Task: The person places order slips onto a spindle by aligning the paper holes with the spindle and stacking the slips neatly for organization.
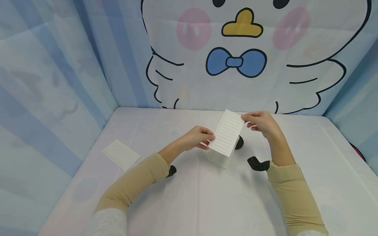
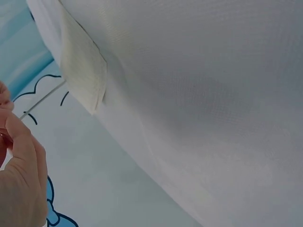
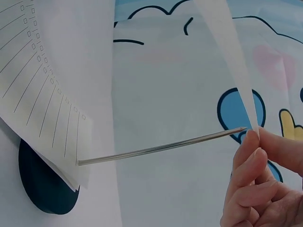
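Observation:
In the head view a white lined sheet of paper (image 1: 227, 131) is tilted between both hands. My left hand (image 1: 198, 137) holds its left edge by the fingers, and my right hand (image 1: 261, 123) pinches its upper right edge. Beneath the sheet stands more lined paper (image 1: 218, 159), partly covered. A thin silvery strip (image 3: 161, 146) in the right wrist view reaches from a curved lined sheet (image 3: 42, 94) to near the right fingertips (image 3: 251, 137); its kind cannot be told. The left wrist view shows the left hand (image 2: 21, 175) only at its edge, its fingertips partly cut off.
Another lined sheet (image 1: 121, 154) lies flat on the left of the white-covered table (image 1: 189, 203). A black rounded object (image 1: 240, 143) shows behind the held sheet. Black camera mounts (image 1: 258, 164) sit at the wrists. Printed cloth (image 1: 236, 91) hangs behind.

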Motion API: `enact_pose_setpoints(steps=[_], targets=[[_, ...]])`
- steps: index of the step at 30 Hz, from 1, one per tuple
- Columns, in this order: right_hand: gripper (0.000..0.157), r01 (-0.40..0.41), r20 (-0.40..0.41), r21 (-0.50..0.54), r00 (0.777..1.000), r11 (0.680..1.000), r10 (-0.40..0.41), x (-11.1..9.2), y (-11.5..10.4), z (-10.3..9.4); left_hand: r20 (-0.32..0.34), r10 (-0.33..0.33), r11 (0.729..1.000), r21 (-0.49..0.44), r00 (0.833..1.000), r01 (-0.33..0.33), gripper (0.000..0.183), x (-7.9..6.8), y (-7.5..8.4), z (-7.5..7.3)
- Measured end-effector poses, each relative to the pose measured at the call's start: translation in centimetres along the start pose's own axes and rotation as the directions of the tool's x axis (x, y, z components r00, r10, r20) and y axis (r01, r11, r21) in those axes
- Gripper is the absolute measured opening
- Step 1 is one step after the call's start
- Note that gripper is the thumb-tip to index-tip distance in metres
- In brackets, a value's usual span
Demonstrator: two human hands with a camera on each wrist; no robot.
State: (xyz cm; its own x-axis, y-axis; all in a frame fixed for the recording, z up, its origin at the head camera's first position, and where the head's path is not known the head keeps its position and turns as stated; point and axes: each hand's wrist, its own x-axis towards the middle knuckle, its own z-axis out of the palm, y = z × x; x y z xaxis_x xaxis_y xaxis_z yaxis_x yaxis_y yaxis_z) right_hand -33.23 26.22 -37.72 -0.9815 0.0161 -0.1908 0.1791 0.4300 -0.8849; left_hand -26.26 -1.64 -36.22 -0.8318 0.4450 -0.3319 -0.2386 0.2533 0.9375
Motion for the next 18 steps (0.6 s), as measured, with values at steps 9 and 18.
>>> enact_pose_setpoints(steps=[9, 18], targets=[[0.057, -0.011, -0.029, 0.047, 1.000, 0.999, 0.012, 4.2, 4.1, -0.3, -0.040, 0.003, 1.000, -0.012, 0.999, -0.004, 0.020, 0.6, -0.5, 0.3], [0.058, -0.010, -0.026, 0.074, 1.000, 0.997, 0.012, 2.4, 1.9, 0.1, -0.067, 0.013, 1.000, -0.013, 0.998, -0.014, 0.021, 0.7, -0.3, 0.4]])
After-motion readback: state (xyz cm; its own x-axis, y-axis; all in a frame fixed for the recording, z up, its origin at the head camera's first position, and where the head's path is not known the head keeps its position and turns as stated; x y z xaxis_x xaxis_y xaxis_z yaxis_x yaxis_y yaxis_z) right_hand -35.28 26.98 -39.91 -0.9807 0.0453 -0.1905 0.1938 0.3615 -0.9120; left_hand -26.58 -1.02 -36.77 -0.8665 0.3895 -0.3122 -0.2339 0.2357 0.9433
